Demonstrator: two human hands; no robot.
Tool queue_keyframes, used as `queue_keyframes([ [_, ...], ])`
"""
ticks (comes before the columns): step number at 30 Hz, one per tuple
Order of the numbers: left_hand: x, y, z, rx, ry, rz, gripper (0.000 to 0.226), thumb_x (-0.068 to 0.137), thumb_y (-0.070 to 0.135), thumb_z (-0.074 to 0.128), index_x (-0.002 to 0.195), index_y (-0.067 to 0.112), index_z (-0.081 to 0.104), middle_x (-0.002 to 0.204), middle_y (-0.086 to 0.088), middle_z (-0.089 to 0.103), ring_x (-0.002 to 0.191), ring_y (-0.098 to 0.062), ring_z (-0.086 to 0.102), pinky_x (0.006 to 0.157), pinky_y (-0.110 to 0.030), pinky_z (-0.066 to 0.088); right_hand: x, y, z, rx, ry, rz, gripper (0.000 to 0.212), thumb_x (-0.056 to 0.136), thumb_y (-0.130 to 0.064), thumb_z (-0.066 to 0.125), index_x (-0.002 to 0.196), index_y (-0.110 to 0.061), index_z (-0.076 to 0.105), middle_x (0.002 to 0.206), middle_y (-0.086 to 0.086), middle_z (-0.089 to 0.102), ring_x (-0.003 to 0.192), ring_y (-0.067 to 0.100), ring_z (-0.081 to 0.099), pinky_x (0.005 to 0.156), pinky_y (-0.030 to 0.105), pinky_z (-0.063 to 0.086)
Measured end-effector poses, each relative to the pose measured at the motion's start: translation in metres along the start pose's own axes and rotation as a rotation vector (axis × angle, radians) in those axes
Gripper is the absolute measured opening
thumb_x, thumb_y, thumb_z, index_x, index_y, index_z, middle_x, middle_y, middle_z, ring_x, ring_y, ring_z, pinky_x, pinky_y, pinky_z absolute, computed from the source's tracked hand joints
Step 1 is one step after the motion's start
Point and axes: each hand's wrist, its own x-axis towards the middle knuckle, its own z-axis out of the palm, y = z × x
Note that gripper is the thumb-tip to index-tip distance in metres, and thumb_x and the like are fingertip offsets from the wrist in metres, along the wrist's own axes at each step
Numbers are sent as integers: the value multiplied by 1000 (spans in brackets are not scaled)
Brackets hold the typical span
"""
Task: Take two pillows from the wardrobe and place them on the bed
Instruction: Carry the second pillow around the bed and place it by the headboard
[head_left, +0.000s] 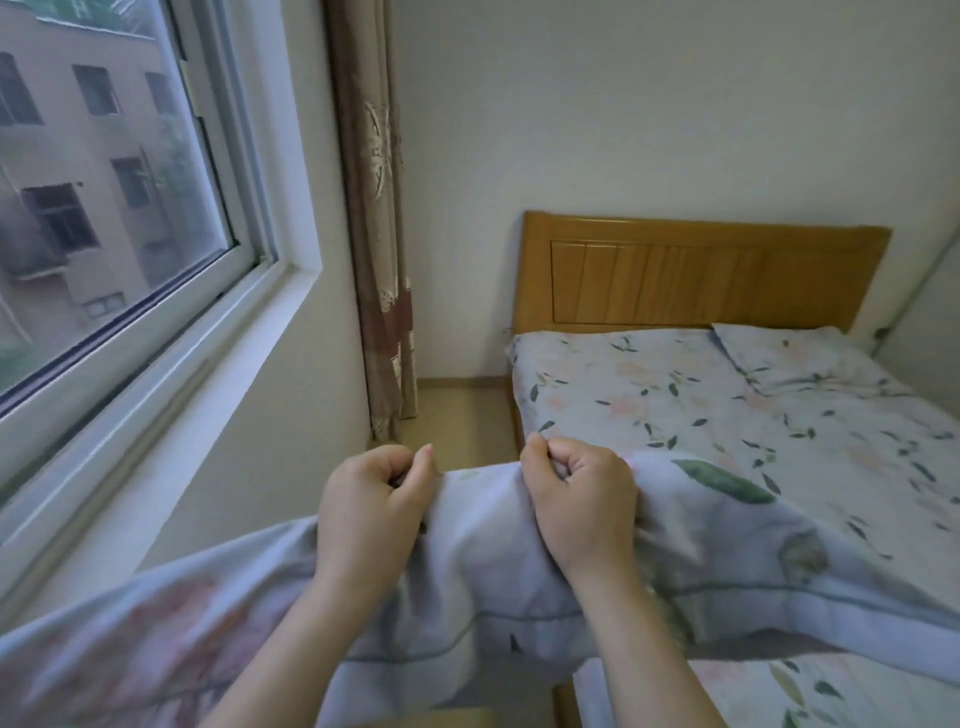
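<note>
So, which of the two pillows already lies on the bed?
The far pillow by the headboard; the left hand and right hand grip the near pillow.

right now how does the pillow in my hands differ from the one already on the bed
The held pillow is held up, gripped by the left hand and right hand; the pillow on the bed lies flat by the headboard. The held pillow is bunched and sagging; the pillow on the bed looks smooth, with no hand on it. Both share a pale blue floral cover.
</note>
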Motion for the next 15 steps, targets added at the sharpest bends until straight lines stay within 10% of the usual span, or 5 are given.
queue_keyframes([
  [15,196,-52,153,-62,-128,18,49,85,30,57,52,10,27,41,3,26,43,-9,25,44,-24,24,179,122,95,-92,92,58,51,86,-32,51,47,-5,33,37,5,32,41,26,32,49,34,35],
])
